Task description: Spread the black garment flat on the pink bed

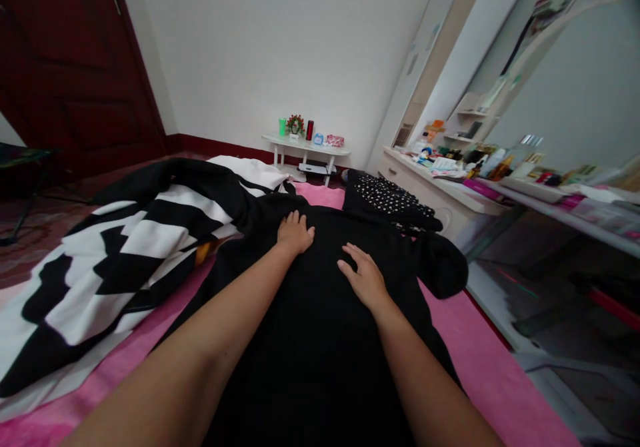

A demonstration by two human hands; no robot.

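A black garment (320,340) lies spread out on a pink bed sheet (480,367) in front of me. My left hand (294,232) rests flat on its upper part with the fingers stretched out. My right hand (364,278) lies flat on the cloth a little nearer and to the right, fingers together and extended. Neither hand holds anything; both palms press on the black fabric.
A black-and-white patterned garment (125,260) lies crumpled at the left. A black dotted cloth (390,200) sits beyond the black garment. A cluttered white dresser (450,187) stands at the right, a small white shelf (306,147) by the far wall, a dark red door (75,60) at left.
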